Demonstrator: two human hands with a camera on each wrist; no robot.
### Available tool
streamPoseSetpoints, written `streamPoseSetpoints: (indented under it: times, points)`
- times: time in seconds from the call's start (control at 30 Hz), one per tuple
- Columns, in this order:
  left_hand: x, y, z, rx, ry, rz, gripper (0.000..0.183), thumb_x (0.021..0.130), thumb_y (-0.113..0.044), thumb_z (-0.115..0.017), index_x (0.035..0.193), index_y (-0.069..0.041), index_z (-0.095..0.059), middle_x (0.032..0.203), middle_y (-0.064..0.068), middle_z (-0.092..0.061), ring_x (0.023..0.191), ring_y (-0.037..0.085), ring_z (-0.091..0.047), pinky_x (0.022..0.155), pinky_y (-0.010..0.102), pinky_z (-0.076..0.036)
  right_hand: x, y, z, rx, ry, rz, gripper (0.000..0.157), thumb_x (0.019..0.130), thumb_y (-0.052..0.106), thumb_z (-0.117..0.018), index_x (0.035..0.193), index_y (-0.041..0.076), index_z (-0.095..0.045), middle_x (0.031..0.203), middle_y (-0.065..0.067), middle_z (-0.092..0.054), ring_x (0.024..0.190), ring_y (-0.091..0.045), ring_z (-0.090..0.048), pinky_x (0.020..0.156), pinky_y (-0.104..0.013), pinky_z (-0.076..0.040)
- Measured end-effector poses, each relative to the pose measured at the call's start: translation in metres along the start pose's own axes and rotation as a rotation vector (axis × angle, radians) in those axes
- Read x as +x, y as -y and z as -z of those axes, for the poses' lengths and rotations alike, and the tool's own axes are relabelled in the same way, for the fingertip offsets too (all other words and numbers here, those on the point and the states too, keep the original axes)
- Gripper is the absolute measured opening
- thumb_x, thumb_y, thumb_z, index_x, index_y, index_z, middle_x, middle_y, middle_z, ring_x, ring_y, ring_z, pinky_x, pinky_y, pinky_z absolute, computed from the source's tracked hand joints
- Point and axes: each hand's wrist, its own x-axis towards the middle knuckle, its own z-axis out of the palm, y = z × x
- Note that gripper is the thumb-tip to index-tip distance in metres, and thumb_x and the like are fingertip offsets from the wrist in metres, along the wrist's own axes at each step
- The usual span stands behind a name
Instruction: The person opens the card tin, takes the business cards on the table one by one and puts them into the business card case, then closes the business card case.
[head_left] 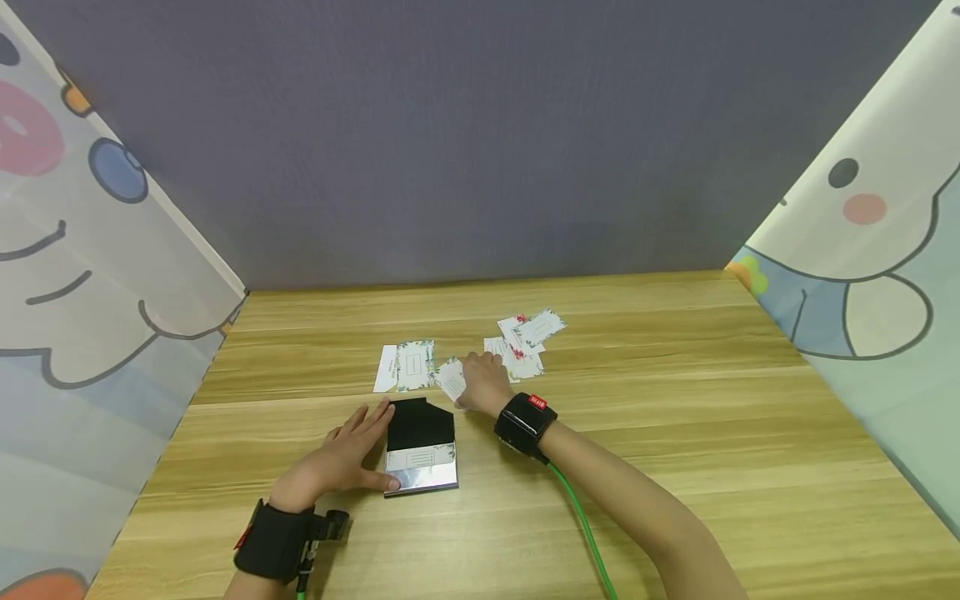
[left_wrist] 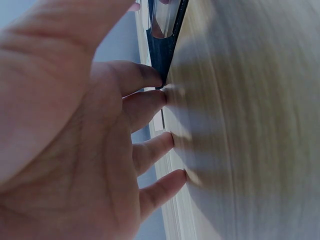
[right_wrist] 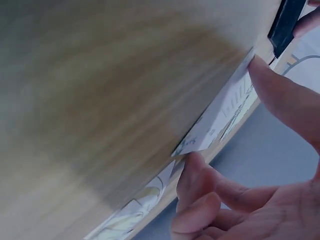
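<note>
Floral-edged card [head_left: 450, 380], just beyond the open black card case [head_left: 422, 425] that the spread left hand [head_left: 347, 454] touched, was pinched by the right hand [head_left: 482, 383], seemingly for pickup, needing a gentle lift next.

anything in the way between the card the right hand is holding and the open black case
Nothing visible: only table shows between the card in the right hand and the black case. The case's flap lies open toward the card, and the left hand rests at the case's left side.
</note>
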Motion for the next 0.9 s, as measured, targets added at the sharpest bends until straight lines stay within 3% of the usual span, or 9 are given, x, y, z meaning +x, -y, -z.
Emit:
streamPoseSetpoints:
  times: [0.3, 0.63, 0.9]
  points:
    - [0.000, -0.001, 0.001, 0.002, 0.004, 0.002, 0.105, 0.069, -0.047, -0.073, 0.146, -0.002, -0.018, 0.152, 0.018, -0.012, 0.137, 0.047, -0.005, 0.097, 0.072, -0.011, 0.001, -0.003, 0.000, 0.069, 0.013, -0.028, 0.065, 0.058, 0.017, -0.086, 0.109, -0.006, -0.054, 0.103, -0.021, -0.052, 0.101, -0.035, -0.046, 0.087, -0.043, -0.043]
    - [0.001, 0.000, -0.001, 0.008, 0.002, 0.013, 0.105, 0.068, -0.049, -0.074, 0.146, -0.003, -0.018, 0.153, 0.016, -0.011, 0.138, 0.045, -0.004, 0.098, 0.071, -0.011, 0.001, -0.004, 0.002, 0.055, -0.004, 0.027, 0.064, 0.055, 0.017, -0.087, 0.107, -0.004, -0.057, 0.099, -0.019, -0.055, 0.094, -0.033, -0.047, 0.080, -0.041, -0.044]
    - [0.001, 0.000, -0.001, 0.006, 0.003, 0.016, 0.105, 0.068, -0.048, -0.074, 0.146, -0.003, -0.019, 0.153, 0.016, -0.011, 0.138, 0.045, -0.004, 0.098, 0.071, -0.011, 0.000, -0.013, 0.005, 0.185, -0.055, 0.091, 0.017, 0.079, 0.004, -0.063, 0.095, 0.002, -0.059, 0.088, -0.012, -0.065, 0.073, -0.022, -0.058, 0.057, -0.029, -0.042]
